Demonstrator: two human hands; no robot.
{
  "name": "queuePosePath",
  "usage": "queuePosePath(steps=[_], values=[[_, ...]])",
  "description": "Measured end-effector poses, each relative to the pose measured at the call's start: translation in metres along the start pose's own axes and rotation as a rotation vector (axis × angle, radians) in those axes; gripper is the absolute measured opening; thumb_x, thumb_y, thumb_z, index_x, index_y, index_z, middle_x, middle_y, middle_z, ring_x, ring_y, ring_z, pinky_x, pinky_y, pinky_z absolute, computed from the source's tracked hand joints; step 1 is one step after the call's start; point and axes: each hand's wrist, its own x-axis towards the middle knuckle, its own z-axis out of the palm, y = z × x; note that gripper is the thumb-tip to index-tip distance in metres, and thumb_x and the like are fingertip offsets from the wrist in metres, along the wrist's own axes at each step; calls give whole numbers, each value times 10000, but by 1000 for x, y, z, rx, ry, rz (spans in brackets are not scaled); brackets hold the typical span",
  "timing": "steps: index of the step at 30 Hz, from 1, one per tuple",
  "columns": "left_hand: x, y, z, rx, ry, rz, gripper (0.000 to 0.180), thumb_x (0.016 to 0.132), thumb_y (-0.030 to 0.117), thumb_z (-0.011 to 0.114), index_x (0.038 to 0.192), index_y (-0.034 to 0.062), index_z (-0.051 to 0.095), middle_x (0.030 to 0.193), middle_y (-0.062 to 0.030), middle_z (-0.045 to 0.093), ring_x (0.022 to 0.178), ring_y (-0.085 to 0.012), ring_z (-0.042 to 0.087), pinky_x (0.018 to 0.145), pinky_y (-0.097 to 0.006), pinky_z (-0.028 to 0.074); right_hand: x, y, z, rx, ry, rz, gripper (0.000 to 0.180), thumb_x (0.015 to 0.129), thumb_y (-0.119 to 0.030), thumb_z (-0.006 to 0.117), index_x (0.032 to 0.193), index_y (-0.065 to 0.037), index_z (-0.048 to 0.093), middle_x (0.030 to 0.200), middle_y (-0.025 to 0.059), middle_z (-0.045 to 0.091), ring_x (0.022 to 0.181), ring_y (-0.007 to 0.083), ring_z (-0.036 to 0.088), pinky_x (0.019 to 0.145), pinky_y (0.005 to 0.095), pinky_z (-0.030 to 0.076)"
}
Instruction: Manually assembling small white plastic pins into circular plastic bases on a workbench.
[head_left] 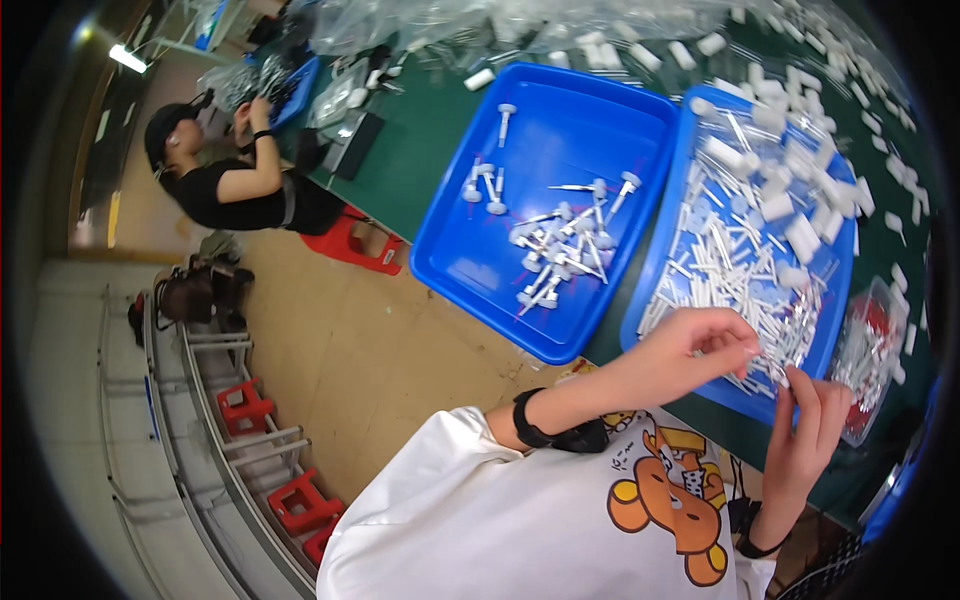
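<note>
Over the near end of a blue tray (pixel 638 312) full of thin white sticks (pixel 725 250), both my hands work close together. My left hand (pixel 700 345) is curled, its thumb and forefinger pinched; anything between them is too small to make out. Beside it, my right hand (pixel 812 415) also has its fingertips pinched, with a tiny pale piece at their tips that I cannot name. White cylinders (pixel 775 205) and clear plastic lie among the sticks. To the left, another blue tray (pixel 430 240) holds several white-headed stems (pixel 565 245) with thin reddish strands.
A clear plastic box (pixel 868 350) of red and silvery small parts stands right of my right hand. White cylinders and clear bags (pixel 400 30) cover the green table's far side. Far left, a co-worker (pixel 225 180) sits on a red stool (pixel 350 243) near a dark box (pixel 357 145).
</note>
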Motion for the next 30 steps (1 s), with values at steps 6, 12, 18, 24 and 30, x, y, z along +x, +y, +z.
queuePosePath(steps=[6, 12, 18, 24, 30], values=[[-5, 3, 1, 223, 16, 101, 199, 941, 189, 649, 1053, 24, 652, 846, -7, 659, 769, -72, 580, 680, -238, 444, -3, -2, 8, 65, -15, -10, 280, 781, 73, 700, 1049, 37, 626, 877, 132, 543, 798, 310, 501, 732, 425, 418], [-12, 22, 6, 311, -42, 125, 210, 912, 185, 674, 1022, 8, 651, 860, -37, 665, 757, -108, 600, 662, -256, 461, -2, -3, 8, 184, 9, 25, 233, 789, 69, 692, 1007, 52, 614, 863, 151, 561, 753, 310, 517, 665, 407, 426], [-16, 19, 6, 320, -73, 237, 205, 859, 130, 723, 1002, -13, 685, 846, -79, 688, 789, -153, 660, 686, -271, 514, -7, -1, 0, 294, -50, 32, 163, 811, 59, 671, 962, 63, 609, 788, 148, 555, 651, 292, 511, 566, 360, 392], [-25, 9, 5, 481, -53, 364, 257, 793, 115, 762, 1010, -6, 698, 799, -100, 665, 737, -231, 641, 654, -309, 506, -12, -19, -3, 585, -154, 365, 90, 897, -18, 631, 914, 69, 615, 709, 93, 510, 600, 157, 496, 507, 287, 321], [-32, 2, 4, 694, -72, 509, 299, 789, 140, 757, 1049, 14, 678, 797, -72, 636, 720, -247, 622, 660, -330, 508, -11, -25, -2, 835, -283, 610, 127, 923, -34, 614, 860, 75, 635, 643, 26, 511, 461, 62, 467, 411, 217, 303]])
